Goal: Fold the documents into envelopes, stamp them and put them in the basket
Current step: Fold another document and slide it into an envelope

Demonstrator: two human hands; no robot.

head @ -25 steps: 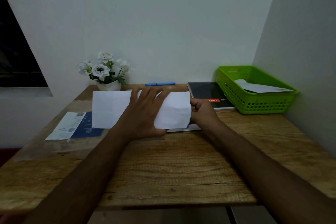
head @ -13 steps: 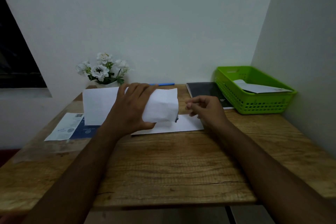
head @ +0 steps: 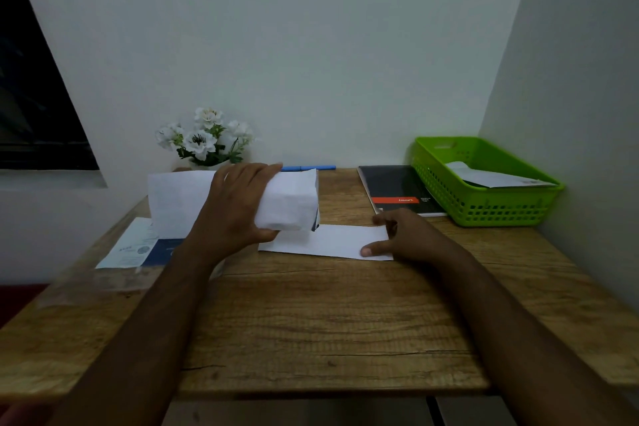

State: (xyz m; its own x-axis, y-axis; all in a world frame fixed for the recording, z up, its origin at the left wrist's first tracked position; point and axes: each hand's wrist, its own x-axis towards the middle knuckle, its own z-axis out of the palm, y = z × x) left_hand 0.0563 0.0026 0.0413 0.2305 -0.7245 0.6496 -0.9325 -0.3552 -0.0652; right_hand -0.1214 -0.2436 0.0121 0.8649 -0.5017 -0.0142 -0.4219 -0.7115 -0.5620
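My left hand [head: 238, 207] grips a white folded document [head: 290, 204] and holds it lifted above the wooden table [head: 311, 322]. A white envelope [head: 328, 240] lies flat on the table just below and to the right of it. My right hand [head: 404, 235] rests on the envelope's right end, with the thumb pressing its near corner. At the back right stands a green basket [head: 484, 207] with a white envelope [head: 491, 178] inside it. No stamp shows.
A black notebook [head: 397, 188] lies left of the basket. A blue pen [head: 307, 168] and a pot of white flowers [head: 204, 140] sit along the back wall. A blue and white leaflet [head: 138, 247] lies at the left edge. Walls close off the back and the right.
My left hand lifted the folded document up and leftward, uncovering the envelope. My right hand let go of the document and came down onto the envelope's right end.
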